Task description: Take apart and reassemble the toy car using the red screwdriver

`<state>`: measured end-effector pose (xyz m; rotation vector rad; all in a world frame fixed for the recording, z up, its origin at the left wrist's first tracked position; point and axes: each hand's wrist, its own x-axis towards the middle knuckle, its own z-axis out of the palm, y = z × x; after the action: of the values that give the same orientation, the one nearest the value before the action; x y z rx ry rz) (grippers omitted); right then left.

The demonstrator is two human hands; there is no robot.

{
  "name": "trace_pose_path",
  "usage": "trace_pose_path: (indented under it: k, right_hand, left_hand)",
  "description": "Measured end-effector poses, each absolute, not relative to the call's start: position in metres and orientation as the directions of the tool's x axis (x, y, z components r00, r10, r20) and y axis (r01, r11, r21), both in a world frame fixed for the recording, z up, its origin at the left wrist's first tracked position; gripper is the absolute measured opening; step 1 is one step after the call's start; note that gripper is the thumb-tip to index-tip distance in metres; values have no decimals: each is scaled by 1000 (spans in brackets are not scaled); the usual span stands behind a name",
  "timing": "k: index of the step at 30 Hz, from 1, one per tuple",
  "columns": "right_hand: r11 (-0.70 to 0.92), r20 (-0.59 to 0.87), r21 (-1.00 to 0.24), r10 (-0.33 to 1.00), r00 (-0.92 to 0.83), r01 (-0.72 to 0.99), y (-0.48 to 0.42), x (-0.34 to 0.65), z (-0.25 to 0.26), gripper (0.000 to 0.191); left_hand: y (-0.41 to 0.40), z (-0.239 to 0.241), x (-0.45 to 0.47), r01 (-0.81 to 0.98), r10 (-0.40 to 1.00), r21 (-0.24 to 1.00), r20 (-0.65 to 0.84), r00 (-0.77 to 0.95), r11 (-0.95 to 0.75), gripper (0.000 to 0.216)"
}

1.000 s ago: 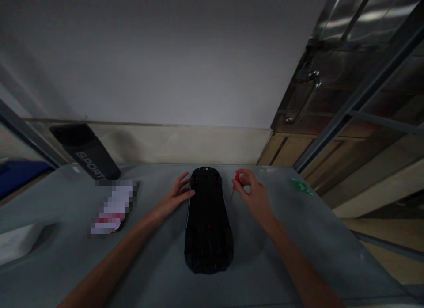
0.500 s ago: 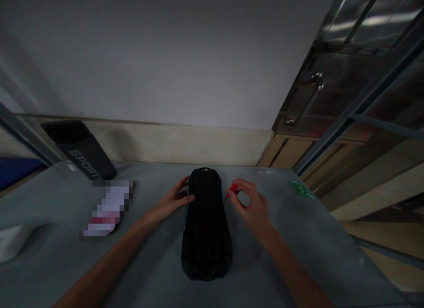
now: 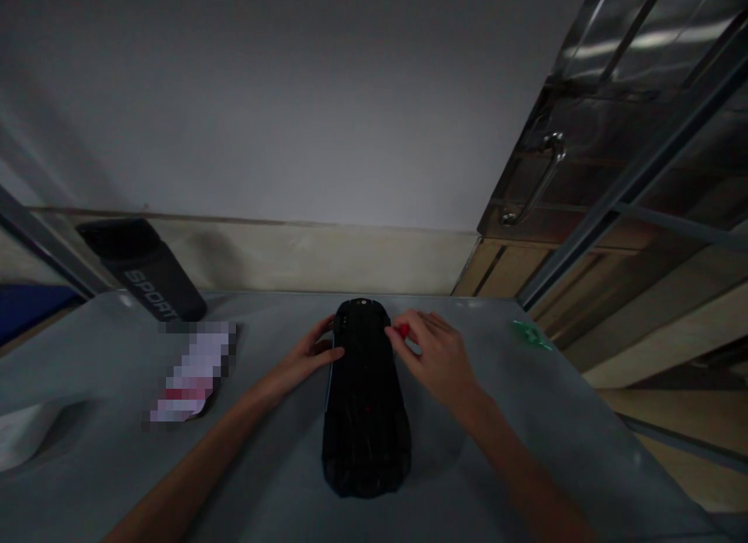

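Note:
A black toy car (image 3: 365, 407) lies upside down on the grey table, its dark underside facing up. My left hand (image 3: 315, 350) grips its far left side, with the thumb on the underside and the fingers along the edge. By the car's far right side, my right hand (image 3: 429, 344) pinches a small red-handled screwdriver (image 3: 403, 330) between thumb and fingers. Most of the handle is covered by the fingers, and its tip is hidden. Whether that tip touches the car I cannot tell.
A black bottle marked SPORT (image 3: 149, 274) stands at the back left, near a blurred-out flat item (image 3: 195, 371). A white object (image 3: 26, 434) is at the left edge. Green crinkled wrapper (image 3: 531, 335) lies at the right. A wall (image 3: 327, 255) rises behind the table.
My right hand has moved slightly left, closer to the car, and its fingers now cover more of the red handle. My left hand keeps its hold on the car.

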<state>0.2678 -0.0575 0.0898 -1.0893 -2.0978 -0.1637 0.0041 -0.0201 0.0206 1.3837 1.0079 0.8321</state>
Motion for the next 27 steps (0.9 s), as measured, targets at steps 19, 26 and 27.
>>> trace_pose_path:
  k: [19, 26, 27]
  right_hand:
    - [648, 542, -384, 735, -407, 658, -56, 274, 94, 21]
    - [656, 588, -424, 724, -361, 625, -61, 276, 92, 23]
    - [654, 604, -421, 719, -343, 629, -61, 274, 90, 20]
  left_hand:
    - [-16, 15, 2, 126, 927, 991, -98, 362, 55, 91]
    - [-14, 10, -1, 131, 921, 991, -80, 381, 32, 88]
    - [-15, 11, -1, 130, 921, 991, -83, 380, 35, 88]
